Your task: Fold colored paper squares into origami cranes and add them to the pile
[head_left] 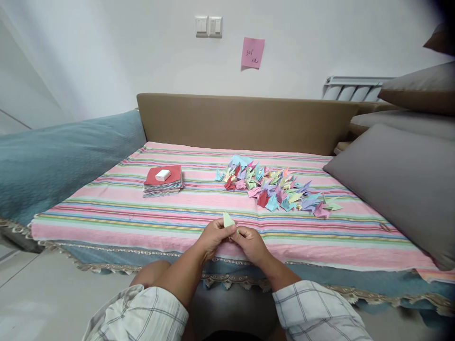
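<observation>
Between my two hands, just above the front edge of the striped cloth [199, 161], is a small piece of folded pale green paper [228, 219]. My left hand [215, 235] pinches it from the left, thumb on top. From the right, my right hand [250, 240] grips its lower end between thumb and fingers. One pointed corner sticks up past the left fingers; the lower part is hidden by the fingertips. Beyond my hands lies a spread of folded paper cranes [273, 187] in many colours.
To the left, a stack of square paper [163, 189] with a red top sheet carries a small white box-like object [162, 175]. A large grey cushion [398, 184] leans at the right. Behind rises the brown backrest [234, 121]. A small brownish object [385, 227] lies near the cushion.
</observation>
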Demonstrator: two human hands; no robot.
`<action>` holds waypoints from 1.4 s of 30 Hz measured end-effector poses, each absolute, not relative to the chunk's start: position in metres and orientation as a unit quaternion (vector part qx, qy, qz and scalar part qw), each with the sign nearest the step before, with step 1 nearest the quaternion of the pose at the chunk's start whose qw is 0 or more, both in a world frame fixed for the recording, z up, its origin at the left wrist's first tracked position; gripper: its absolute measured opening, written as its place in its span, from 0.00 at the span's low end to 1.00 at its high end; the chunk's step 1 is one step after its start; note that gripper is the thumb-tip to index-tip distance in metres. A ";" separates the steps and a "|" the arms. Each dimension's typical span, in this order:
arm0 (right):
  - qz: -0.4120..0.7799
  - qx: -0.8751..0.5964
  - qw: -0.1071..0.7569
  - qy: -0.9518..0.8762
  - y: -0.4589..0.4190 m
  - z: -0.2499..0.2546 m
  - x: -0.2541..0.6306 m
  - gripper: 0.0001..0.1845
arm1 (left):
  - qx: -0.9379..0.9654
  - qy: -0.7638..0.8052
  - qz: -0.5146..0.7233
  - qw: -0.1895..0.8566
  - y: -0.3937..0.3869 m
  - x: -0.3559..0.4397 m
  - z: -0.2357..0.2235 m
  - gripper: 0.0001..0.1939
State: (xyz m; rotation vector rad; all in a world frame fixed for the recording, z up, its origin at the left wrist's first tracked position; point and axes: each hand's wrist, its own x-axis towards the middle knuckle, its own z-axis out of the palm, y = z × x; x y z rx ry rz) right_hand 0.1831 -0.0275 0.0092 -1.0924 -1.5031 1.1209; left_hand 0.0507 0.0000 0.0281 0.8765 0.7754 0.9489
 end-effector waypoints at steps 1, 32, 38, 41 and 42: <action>0.451 -0.444 0.469 -0.616 -0.028 0.008 0.183 0.20 | 0.412 0.349 0.424 0.727 -0.001 0.050 0.028 0.21; 0.525 -0.446 0.541 -0.483 -0.024 0.001 0.181 0.21 | 0.445 0.390 0.416 0.691 0.002 0.048 0.036 0.24; 0.519 -0.442 0.551 -0.481 -0.022 -0.001 0.183 0.21 | 0.419 0.375 0.458 0.688 0.004 0.055 0.028 0.17; 0.508 -0.445 0.539 -0.503 -0.022 0.000 0.184 0.21 | 0.455 0.363 0.481 0.655 0.005 0.056 0.026 0.16; 0.507 -0.446 0.538 -0.505 -0.022 0.001 0.185 0.21 | 0.471 0.367 0.487 0.637 0.006 0.055 0.026 0.15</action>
